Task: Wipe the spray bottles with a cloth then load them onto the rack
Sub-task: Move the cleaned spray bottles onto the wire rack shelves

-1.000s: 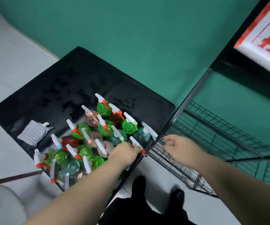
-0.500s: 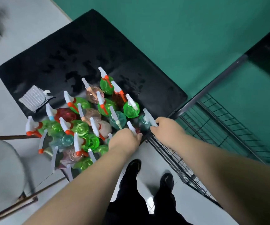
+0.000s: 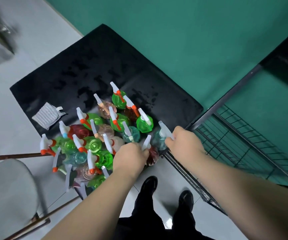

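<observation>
At the near right corner of the table (image 3: 105,66), our left hand (image 3: 131,158) curls round the sprayer of the red bottle (image 3: 153,155), seemingly pinching it. Our right hand (image 3: 184,142) grips the sprayer of the teal bottle (image 3: 157,141). We should lift both straight up, clear of their neighbours. The cloth (image 3: 46,115) lies far left. Our right hand has left the rack (image 3: 224,99).

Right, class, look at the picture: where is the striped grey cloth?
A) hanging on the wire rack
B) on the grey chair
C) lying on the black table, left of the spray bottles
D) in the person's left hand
C: the cloth lies flat on the black table, left of the spray bottles, while the left hand grips a red bottle and the right hand a teal bottle.
</observation>
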